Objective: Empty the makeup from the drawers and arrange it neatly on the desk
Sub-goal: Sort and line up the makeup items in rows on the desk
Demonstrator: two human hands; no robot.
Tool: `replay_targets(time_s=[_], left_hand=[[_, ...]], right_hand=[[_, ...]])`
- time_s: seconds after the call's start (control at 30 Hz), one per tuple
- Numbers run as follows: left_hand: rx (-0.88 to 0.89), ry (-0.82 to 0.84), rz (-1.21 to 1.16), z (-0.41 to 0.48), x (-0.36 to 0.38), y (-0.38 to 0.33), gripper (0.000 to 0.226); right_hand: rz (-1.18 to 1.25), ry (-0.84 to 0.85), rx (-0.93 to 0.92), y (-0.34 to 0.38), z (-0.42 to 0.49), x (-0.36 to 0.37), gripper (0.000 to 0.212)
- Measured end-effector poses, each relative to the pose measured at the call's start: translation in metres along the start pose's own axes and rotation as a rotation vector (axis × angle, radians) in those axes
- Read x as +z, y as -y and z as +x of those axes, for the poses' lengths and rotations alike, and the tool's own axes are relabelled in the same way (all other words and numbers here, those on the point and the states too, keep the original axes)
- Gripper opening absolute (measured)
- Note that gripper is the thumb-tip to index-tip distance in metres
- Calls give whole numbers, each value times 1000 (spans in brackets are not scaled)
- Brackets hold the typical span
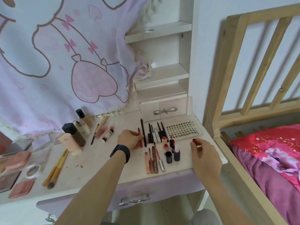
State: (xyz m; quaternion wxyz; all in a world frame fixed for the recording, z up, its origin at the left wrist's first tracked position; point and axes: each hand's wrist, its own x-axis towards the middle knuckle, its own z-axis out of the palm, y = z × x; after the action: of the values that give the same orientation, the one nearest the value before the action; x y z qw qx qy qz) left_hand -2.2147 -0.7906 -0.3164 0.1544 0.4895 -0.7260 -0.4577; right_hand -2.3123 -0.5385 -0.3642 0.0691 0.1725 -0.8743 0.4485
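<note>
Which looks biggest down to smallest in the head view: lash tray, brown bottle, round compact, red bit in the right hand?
1. lash tray
2. brown bottle
3. round compact, clearly smaller than the bottle
4. red bit, smallest; the right hand pinching it hides part

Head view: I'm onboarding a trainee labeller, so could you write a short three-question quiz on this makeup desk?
1. True or false: the left hand grips a red pencil.
2. On the desk, the lash tray lies: A) at the left edge; B) right of the dark pencils; C) among the brushes.
3. Fill in: the small item pinched by the right hand is coloured ___.
Key: 1 true; 2 B; 3 red.
</note>
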Motion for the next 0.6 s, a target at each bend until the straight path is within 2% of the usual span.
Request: replay_targets(time_s=[0.2,0.33,0.6], left_hand=[[-18,0,-67,2,0,0,23],[3,-4,-40,3,2,1,12],[32,7,-38,6,3,5,8]], right_hand=[[-11,-27,-21,-2,0,1,17],[-7,-34,-21,-2,0,2,17],[-31,-21,-29,-3,0,0,17]])
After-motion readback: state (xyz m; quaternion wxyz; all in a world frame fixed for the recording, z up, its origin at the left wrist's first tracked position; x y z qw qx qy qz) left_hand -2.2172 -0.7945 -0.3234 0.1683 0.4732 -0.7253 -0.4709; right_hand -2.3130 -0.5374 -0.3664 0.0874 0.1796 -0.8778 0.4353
